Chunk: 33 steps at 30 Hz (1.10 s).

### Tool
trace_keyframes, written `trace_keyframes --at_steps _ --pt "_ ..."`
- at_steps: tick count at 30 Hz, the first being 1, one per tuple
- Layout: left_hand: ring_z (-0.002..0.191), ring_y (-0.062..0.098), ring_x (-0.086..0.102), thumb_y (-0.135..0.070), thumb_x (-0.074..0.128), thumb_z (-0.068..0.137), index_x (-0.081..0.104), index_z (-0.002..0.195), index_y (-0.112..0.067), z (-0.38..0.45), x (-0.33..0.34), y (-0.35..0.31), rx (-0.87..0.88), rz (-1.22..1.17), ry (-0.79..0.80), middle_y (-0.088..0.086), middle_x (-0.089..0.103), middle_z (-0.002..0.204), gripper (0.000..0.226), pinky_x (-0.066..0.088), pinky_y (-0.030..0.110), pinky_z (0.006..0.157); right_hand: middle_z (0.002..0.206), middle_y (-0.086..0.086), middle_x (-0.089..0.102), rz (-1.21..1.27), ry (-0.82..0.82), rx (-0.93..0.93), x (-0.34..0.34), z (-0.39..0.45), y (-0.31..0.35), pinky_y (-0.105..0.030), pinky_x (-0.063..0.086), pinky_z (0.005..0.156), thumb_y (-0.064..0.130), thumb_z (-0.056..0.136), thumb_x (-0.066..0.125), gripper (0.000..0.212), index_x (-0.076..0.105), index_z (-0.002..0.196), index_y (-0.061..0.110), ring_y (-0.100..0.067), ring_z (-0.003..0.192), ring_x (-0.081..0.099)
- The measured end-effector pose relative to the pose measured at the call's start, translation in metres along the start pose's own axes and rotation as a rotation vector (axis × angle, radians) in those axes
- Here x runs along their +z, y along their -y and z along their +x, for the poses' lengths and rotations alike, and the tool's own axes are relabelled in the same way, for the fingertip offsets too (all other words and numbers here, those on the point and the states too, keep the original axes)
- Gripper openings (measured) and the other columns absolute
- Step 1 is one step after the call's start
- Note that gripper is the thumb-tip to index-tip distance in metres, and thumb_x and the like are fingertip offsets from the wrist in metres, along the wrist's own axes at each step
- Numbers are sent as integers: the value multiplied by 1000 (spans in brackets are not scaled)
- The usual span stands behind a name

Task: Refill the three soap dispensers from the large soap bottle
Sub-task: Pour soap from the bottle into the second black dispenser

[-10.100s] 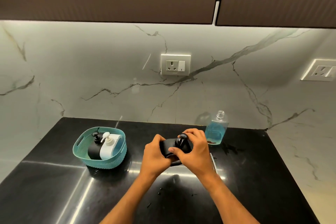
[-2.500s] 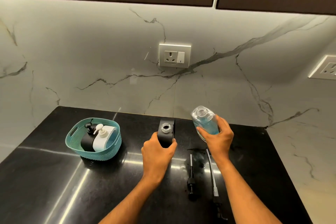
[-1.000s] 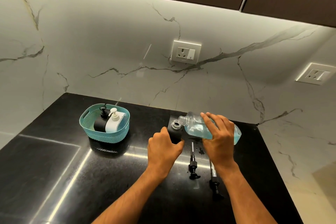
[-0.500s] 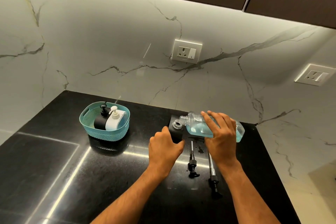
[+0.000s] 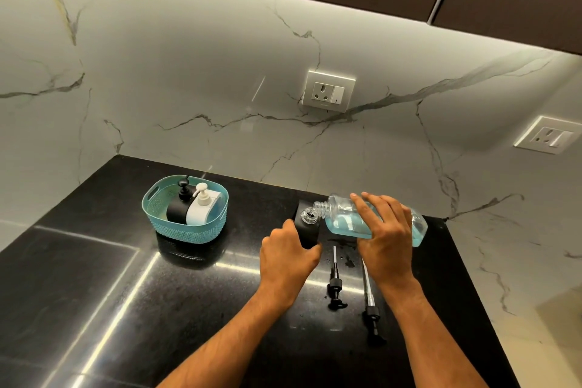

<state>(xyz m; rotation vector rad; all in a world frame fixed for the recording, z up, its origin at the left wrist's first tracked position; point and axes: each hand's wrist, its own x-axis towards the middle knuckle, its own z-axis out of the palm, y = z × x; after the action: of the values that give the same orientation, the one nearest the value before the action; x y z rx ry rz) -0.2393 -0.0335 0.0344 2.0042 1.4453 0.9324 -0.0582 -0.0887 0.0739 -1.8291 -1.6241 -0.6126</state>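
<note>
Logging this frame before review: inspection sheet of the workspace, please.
Surface: black counter, glossy; small wet spots by the pumps.
Job's things: soap bottle tipped, neck at the open black dispenser; two capped dispensers in the teal basket; two pumps lying loose.
Clutter: nothing seen.
Hands: left hand grips the dispenser; right hand holds the bottle.
Cables: nothing seen.
Surroundings: marble wall, two sockets, dark cabinets above.
</note>
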Motion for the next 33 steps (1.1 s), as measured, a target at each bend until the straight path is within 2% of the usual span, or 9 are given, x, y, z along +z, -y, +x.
trace_keyframes --at_steps 3,12,19,24,33 --pt "92 15 74 -45 80 84 63 116 -16 1 0 0 1 -4 -1 -1 76 103 47 58 17 70 129 -15 68 -1 4 0 0 1 0 -53 51 101 0 61 94 81 65 136 10 -38 121 61" --pt "91 15 75 -45 80 84 63 117 -16 1 -1 1 9 -1 1 -1 75 103 47 60 19 71 130 -15 68 1 15 -1 1 2 -2 -51 49 102 2 63 94 80 65 137 11 -37 121 60" --pt "93 17 75 -45 79 85 63 118 -14 2 -1 1 2 11 12 1 75 105 48 64 28 75 128 -15 69 -6 12 -15 0 4 -2 -53 51 99 -1 62 93 79 66 136 10 -38 119 61" --pt "94 17 75 -44 80 85 63 119 -14 2 -1 -1 11 6 12 2 75 106 49 62 23 74 128 -15 69 -15 11 -22 -1 3 -4 -52 51 99 -1 61 93 80 66 136 10 -38 119 62" --pt "93 16 74 -43 80 85 63 119 -14 3 0 -2 9 5 12 2 75 105 48 62 24 75 129 -14 68 -11 16 -21 0 5 -6 -50 50 100 2 61 94 81 66 136 11 -37 120 61"
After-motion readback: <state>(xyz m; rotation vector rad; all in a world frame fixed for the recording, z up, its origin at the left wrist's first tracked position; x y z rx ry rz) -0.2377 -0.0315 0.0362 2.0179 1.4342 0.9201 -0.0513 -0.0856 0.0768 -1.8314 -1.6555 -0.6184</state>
